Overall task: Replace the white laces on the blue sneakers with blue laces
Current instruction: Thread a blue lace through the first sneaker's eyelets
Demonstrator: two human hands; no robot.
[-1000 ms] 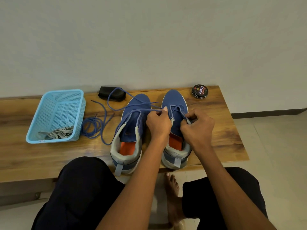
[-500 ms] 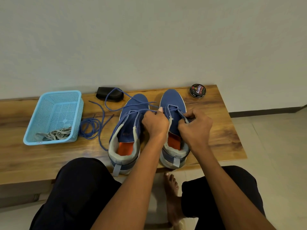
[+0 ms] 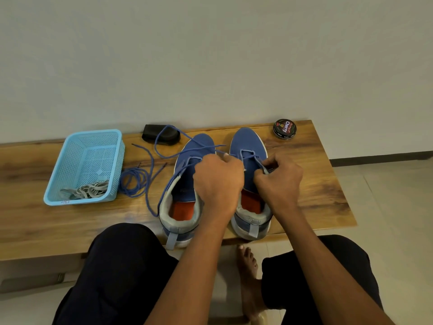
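Observation:
Two blue sneakers stand side by side on the wooden bench, toes toward the wall: the left sneaker (image 3: pixel 185 184) and the right sneaker (image 3: pixel 248 146). A blue lace (image 3: pixel 249 153) runs through the front eyelets of the right sneaker. My left hand (image 3: pixel 218 181) pinches one strand of this lace between the two shoes. My right hand (image 3: pixel 278 179) pinches the other strand at the right sneaker's outer eyelets. The lace's long loose end loops away over the left sneaker. A second blue lace (image 3: pixel 133 181) lies coiled beside the left sneaker. White laces (image 3: pixel 87 191) lie in the basket.
A light blue plastic basket (image 3: pixel 91 146) stands at the left of the bench (image 3: pixel 311 184). A black brush-like object (image 3: pixel 161 134) lies by the wall, and a round tin of shoe polish (image 3: pixel 284 129) sits at the back right. My knees and a bare foot are below the bench edge.
Both hands stayed on the right sneaker's lace, with small shifts as they work it at the eyelets. The shoes and the other items have not moved.

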